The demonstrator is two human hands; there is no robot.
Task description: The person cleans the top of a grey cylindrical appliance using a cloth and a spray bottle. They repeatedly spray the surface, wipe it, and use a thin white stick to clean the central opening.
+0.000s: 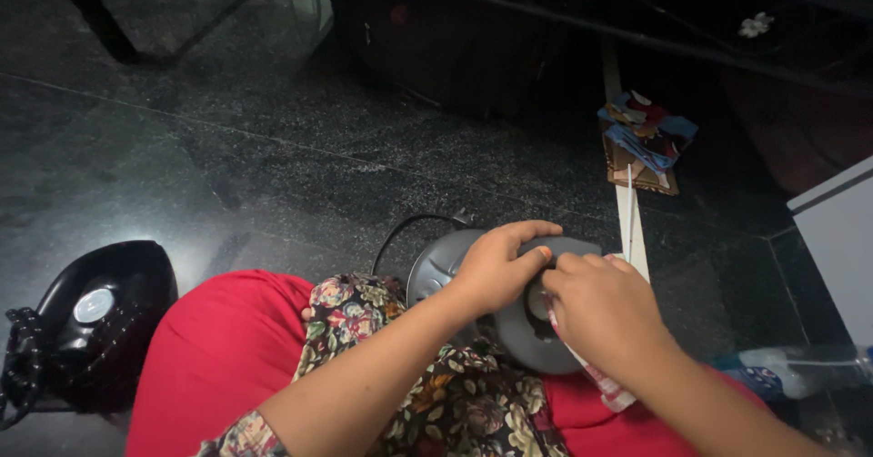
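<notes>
Left hand (pixel 496 266): lies at centre frame, palm down, fingers curled over the upper edge of a grey round appliance (pixel 446 266) and gripping it. Right hand (pixel 600 307): just right of the left, fingers bunched and closed on a piece of white cloth with red stripes (pixel 605 386), pressed against the face of the appliance near its middle. The fingertips of the two hands touch or nearly touch; which cannot be told.

Grey round appliance: tilted on edge at lower centre, resting against the person's lap, which is covered by red fabric (pixel 218 348) and a floral-print garment (pixel 455 402). A black cord (pixel 409 225) loops from its upper left side onto the floor.

Surroundings: dark speckled stone floor (pixel 227 148) across the upper half of the frame. A black clothes iron (pixel 95 325) with its braided cord sits on the floor at lower left, well apart from the hands. A pale flat strip (pixel 627 211) runs up the floor from beside the right hand toward a small heap of blue and red scraps on a brown board (pixel 646 143) at upper right. A clear plastic bottle (pixel 791 371) lies at lower right. A white box edge (pixel 841 239) stands at the right margin.
</notes>
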